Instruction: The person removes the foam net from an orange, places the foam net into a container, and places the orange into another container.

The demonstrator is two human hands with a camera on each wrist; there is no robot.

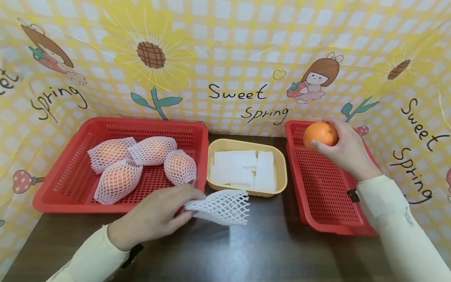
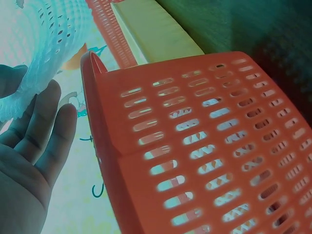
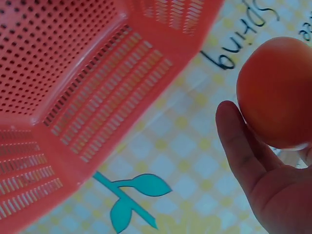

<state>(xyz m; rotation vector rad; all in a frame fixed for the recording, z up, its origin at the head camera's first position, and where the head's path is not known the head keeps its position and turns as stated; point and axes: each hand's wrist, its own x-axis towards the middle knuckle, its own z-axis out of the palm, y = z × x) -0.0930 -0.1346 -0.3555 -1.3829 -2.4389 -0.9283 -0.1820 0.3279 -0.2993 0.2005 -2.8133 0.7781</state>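
My left hand (image 1: 158, 213) pinches one end of a white foam net sleeve (image 1: 222, 207), whose other end spreads toward the right over the dark table. In the left wrist view, the thumb and fingers (image 2: 46, 114) meet on the mesh beside the red basket's wall. My right hand (image 1: 347, 150) grips an orange (image 1: 320, 135) over the back of the right red basket (image 1: 331, 196). The right wrist view has the orange (image 3: 278, 92) between thumb and fingers, raised beside the basket's outer wall. Several net-wrapped fruits (image 1: 118, 181) lie in the left red basket (image 1: 63, 203).
Between the two baskets stands a yellow tray (image 1: 282, 172) with flat white foam net sleeves (image 1: 232, 172) in it. Behind everything hangs a yellow checked cloth (image 1: 225, 58) with printed sunflowers. The dark wooden table (image 1: 225, 254) runs along the front.
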